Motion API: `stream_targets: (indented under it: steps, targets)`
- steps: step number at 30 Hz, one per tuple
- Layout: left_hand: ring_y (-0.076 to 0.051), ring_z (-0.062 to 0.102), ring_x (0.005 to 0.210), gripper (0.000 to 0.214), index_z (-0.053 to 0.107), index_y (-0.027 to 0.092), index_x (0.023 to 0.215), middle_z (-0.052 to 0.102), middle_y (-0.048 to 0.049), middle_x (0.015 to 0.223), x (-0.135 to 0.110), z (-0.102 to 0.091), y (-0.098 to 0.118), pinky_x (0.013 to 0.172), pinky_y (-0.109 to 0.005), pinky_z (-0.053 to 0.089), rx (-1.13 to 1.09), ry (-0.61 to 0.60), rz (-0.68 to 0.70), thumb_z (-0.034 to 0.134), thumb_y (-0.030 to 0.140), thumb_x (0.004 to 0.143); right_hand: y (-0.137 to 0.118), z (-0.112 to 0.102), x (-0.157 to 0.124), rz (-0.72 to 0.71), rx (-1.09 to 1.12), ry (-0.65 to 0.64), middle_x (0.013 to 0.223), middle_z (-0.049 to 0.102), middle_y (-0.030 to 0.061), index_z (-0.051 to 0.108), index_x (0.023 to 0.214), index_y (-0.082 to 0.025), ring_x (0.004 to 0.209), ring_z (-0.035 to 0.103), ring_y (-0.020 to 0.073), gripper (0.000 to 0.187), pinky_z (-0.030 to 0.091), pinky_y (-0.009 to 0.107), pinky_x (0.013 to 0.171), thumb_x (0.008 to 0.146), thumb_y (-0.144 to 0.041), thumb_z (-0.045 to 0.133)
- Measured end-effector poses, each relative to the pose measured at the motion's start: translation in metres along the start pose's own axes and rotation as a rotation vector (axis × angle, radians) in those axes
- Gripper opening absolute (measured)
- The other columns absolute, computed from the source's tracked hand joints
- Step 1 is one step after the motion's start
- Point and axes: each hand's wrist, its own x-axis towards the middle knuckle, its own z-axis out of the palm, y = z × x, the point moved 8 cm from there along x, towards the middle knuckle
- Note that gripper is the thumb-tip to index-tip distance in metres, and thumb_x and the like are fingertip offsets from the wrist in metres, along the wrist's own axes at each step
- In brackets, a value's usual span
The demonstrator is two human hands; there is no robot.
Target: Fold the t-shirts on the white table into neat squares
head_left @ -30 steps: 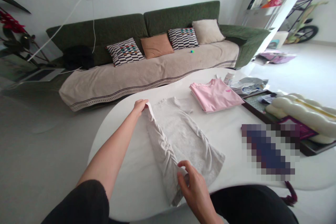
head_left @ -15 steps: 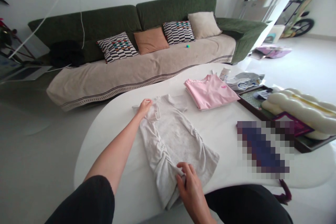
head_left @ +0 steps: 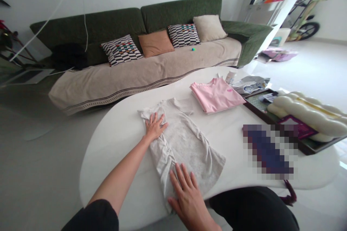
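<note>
A light grey top (head_left: 184, 140) lies on the white oval table (head_left: 116, 140) with its left side folded inward. My left hand (head_left: 155, 126) rests flat on the folded part near the shoulder, fingers spread. My right hand (head_left: 185, 193) lies flat on the hem at the near end, fingers stretched out. Neither hand holds anything. A folded pink shirt (head_left: 215, 94) sits on the table further back to the right.
A dark tray (head_left: 303, 144) with a cream puffy object (head_left: 306, 113) stands at the table's right side, with crumpled packaging (head_left: 251, 85) behind it. A green sofa (head_left: 151, 25) with several cushions stands beyond the table.
Both hands have let go of the grey top's folded edge and now press flat on it. The fold has been laid down on the garment.
</note>
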Motion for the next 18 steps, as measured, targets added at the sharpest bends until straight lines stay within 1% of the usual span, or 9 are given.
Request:
stream_targets:
  steps: [2, 4, 6, 7, 10, 12, 14, 16, 18]
  targets:
    - [-0.034, 0.009, 0.133, 0.063, 0.023, 0.035, 0.137, 0.016, -0.0065, 0.147, 0.002, -0.001, -0.001, 0.099, -0.059, 0.017, -0.008, -0.053, 0.004, 0.029, 0.063, 0.08, 0.013, -0.024, -0.001, 0.028, 0.06, 0.077, 0.143, 0.025, 0.0089, 0.033, 0.133, -0.024, 0.129, 0.026, 0.0275, 0.052, 0.034, 0.045, 0.097, 0.083, -0.031, 0.045]
    - [-0.035, 0.011, 0.132, 0.063, 0.029, 0.033, 0.135, 0.019, -0.0088, 0.145, 0.005, -0.007, 0.001, 0.097, -0.059, 0.019, -0.021, -0.089, -0.006, 0.033, 0.063, 0.079, 0.042, -0.06, -0.003, 0.119, 0.1, 0.248, 0.138, 0.034, 0.0097, 0.04, 0.127, -0.022, 0.125, 0.033, 0.0242, 0.042, 0.036, 0.042, 0.097, 0.086, -0.03, 0.04]
    - [-0.034, 0.02, 0.129, 0.059, 0.037, 0.027, 0.131, 0.027, -0.0117, 0.141, 0.011, -0.021, 0.01, 0.097, -0.054, 0.025, -0.029, -0.046, -0.02, 0.038, 0.057, 0.08, 0.081, -0.089, -0.009, 0.242, 0.102, 0.416, 0.126, 0.046, 0.0107, 0.045, 0.12, -0.02, 0.117, 0.041, 0.0231, 0.036, 0.037, 0.041, 0.095, 0.086, -0.033, 0.038]
    - [-0.032, 0.027, 0.126, 0.055, 0.041, 0.023, 0.128, 0.033, -0.0125, 0.137, 0.015, -0.029, 0.019, 0.096, -0.049, 0.029, -0.037, 0.0, -0.01, 0.04, 0.053, 0.082, 0.101, -0.097, -0.012, 0.301, 0.092, 0.467, 0.119, 0.05, 0.0108, 0.046, 0.117, -0.02, 0.112, 0.045, 0.023, 0.035, 0.038, 0.041, 0.094, 0.086, -0.034, 0.039]
    - [-0.021, 0.044, 0.111, 0.038, 0.053, 0.018, 0.113, 0.05, -0.0096, 0.118, 0.031, -0.044, 0.068, 0.09, -0.033, 0.038, -0.091, 0.096, 0.115, 0.04, 0.039, 0.085, 0.147, -0.097, -0.016, 0.405, 0.059, 0.489, 0.104, 0.057, 0.0106, 0.048, 0.111, -0.017, 0.101, 0.05, 0.0238, 0.035, 0.041, 0.04, 0.088, 0.083, -0.037, 0.042]
    - [-0.018, 0.048, 0.104, 0.031, 0.057, 0.019, 0.104, 0.054, -0.0069, 0.109, 0.043, -0.042, 0.108, 0.086, -0.028, 0.04, -0.128, 0.091, 0.211, 0.041, 0.037, 0.084, 0.161, -0.089, -0.016, 0.429, 0.041, 0.466, 0.097, 0.058, 0.0103, 0.05, 0.108, -0.017, 0.096, 0.051, 0.0244, 0.035, 0.042, 0.04, 0.083, 0.082, -0.039, 0.044]
    - [-0.019, 0.048, 0.102, 0.03, 0.058, 0.02, 0.1, 0.054, -0.0064, 0.105, 0.054, -0.033, 0.14, 0.085, -0.028, 0.041, -0.142, 0.069, 0.248, 0.048, 0.04, 0.08, 0.163, -0.083, -0.015, 0.443, 0.024, 0.434, 0.092, 0.059, 0.0096, 0.051, 0.106, -0.017, 0.092, 0.052, 0.0246, 0.033, 0.042, 0.039, 0.08, 0.081, -0.038, 0.045]
    - [-0.022, 0.047, 0.102, 0.034, 0.057, 0.019, 0.098, 0.053, -0.007, 0.105, 0.064, -0.02, 0.158, 0.085, -0.031, 0.04, -0.196, 0.051, 0.209, 0.06, 0.04, 0.07, 0.159, -0.081, -0.013, 0.465, 0.013, 0.399, 0.088, 0.06, 0.0084, 0.053, 0.102, -0.018, 0.088, 0.052, 0.0243, 0.028, 0.042, 0.038, 0.077, 0.081, -0.034, 0.046]
    - [-0.023, 0.048, 0.1, 0.031, 0.058, 0.019, 0.09, 0.053, -0.0073, 0.101, 0.072, -0.01, 0.161, 0.085, -0.033, 0.04, -0.349, 0.066, 0.111, 0.067, 0.03, 0.063, 0.155, -0.083, -0.011, 0.491, 0.022, 0.375, 0.083, 0.06, 0.0067, 0.054, 0.094, -0.02, 0.084, 0.052, 0.0233, 0.019, 0.042, 0.036, 0.074, 0.08, -0.03, 0.047]
